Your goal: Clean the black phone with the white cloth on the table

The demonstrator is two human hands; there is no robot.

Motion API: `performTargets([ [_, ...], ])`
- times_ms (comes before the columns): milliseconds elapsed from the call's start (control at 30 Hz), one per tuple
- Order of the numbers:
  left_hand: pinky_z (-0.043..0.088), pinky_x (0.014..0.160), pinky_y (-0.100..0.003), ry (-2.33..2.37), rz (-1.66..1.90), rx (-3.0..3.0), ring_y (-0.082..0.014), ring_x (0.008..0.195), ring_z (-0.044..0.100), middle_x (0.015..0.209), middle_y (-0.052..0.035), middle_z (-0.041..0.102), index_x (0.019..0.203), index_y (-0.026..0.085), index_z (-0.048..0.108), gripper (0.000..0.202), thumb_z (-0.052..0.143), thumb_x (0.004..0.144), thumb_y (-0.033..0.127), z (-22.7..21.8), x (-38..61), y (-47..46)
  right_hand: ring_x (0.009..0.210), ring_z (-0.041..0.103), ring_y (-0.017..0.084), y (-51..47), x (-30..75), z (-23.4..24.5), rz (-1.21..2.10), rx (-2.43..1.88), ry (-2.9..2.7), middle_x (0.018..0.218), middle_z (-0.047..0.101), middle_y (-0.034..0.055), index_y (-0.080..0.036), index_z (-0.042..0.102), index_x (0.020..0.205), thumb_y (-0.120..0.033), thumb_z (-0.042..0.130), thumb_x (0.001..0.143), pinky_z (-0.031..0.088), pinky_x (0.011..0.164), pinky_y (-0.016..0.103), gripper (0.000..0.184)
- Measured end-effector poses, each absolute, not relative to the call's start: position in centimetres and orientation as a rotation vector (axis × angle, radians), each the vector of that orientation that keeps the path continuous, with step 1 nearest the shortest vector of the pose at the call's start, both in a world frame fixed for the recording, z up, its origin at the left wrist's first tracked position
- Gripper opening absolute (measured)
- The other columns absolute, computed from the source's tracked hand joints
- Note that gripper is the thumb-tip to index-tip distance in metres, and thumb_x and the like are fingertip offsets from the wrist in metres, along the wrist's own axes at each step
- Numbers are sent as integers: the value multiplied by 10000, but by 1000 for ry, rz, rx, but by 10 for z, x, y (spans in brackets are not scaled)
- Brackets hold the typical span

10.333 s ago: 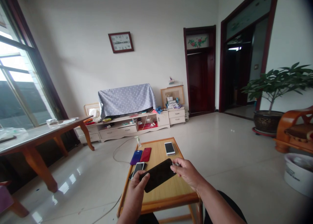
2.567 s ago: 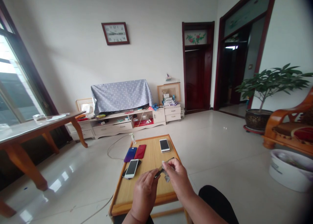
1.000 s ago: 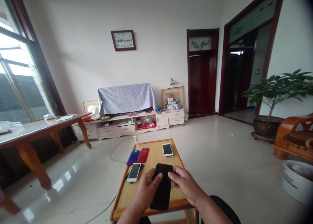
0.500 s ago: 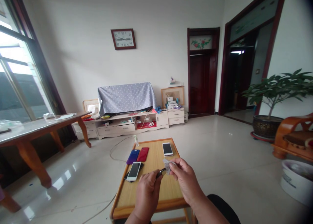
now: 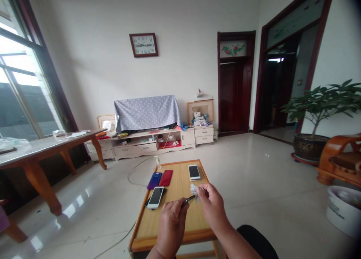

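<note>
My left hand (image 5: 172, 220) grips a black phone (image 5: 187, 201) edge-on over the small wooden table (image 5: 172, 229). My right hand (image 5: 212, 206) pinches a small crumpled white wipe (image 5: 194, 190) against the phone's far end. On the table beyond lie a white phone (image 5: 194, 172), a red phone (image 5: 165, 178), a purple phone (image 5: 154, 180), and a white phone (image 5: 156, 197) lying on top of a dark one.
A small bottle (image 5: 158, 162) and a cable (image 5: 135, 174) lie on the floor past the table. A long wooden table (image 5: 42, 153) stands left, a TV cabinet (image 5: 146, 142) at the back wall. A potted plant (image 5: 316, 127), wooden chair (image 5: 338, 157) and white tub (image 5: 342, 210) are on the right.
One second ago the black phone lay face up between both hands. Now it is turned edge-on, and my right hand holds the white wipe at its far end.
</note>
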State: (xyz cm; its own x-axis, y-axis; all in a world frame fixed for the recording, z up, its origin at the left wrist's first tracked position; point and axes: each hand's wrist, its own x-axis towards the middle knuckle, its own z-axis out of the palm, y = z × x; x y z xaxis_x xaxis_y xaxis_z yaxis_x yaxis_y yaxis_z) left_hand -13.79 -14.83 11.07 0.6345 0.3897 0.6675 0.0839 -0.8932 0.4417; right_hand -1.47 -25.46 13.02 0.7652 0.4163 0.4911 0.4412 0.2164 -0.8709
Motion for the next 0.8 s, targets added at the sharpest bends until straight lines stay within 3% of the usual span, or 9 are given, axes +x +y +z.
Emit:
performTargets([
  [233,507,783,-331,340,1136,2434,-206,854,682,934,-25,756,1136,280,653,181,551,989,307,107,-139,-147,768,636,184,-250,-32,124,33,-1353,-820,870,678,24,-233,624,951,-519,570,973,494,702,273,292],
  [367,525,747,-296,388,1089,2192,-198,827,681,914,-46,751,1067,246,697,221,572,976,404,105,-138,-148,755,612,194,-248,-15,118,77,-1340,-684,798,671,19,-224,636,877,-602,605,924,481,723,291,382],
  [467,536,660,-267,496,1042,1837,-196,765,676,854,-48,744,1024,200,715,355,614,925,526,107,-135,-147,703,583,182,-247,-4,100,260,-1286,-522,769,663,15,-214,654,859,-655,670,850,459,654,284,441],
  [600,540,663,-289,662,1084,1509,-215,766,668,823,-45,727,906,179,706,480,708,791,645,111,-131,-137,582,512,133,-242,-8,67,511,-1230,-374,668,600,-8,-207,652,804,-685,771,711,319,483,228,501],
  [700,513,652,-296,777,1090,1390,-188,716,633,782,-21,688,858,194,661,490,705,766,674,109,-129,-126,524,512,126,-234,-17,50,636,-1230,-333,592,562,-16,-214,602,719,-720,796,627,195,426,201,550],
  [800,482,644,-289,845,1072,1291,-161,683,602,745,21,639,881,208,613,505,719,735,679,102,-127,-117,495,539,128,-225,-23,40,719,-1205,-316,597,595,-5,-219,587,742,-749,801,581,182,397,187,594],
])
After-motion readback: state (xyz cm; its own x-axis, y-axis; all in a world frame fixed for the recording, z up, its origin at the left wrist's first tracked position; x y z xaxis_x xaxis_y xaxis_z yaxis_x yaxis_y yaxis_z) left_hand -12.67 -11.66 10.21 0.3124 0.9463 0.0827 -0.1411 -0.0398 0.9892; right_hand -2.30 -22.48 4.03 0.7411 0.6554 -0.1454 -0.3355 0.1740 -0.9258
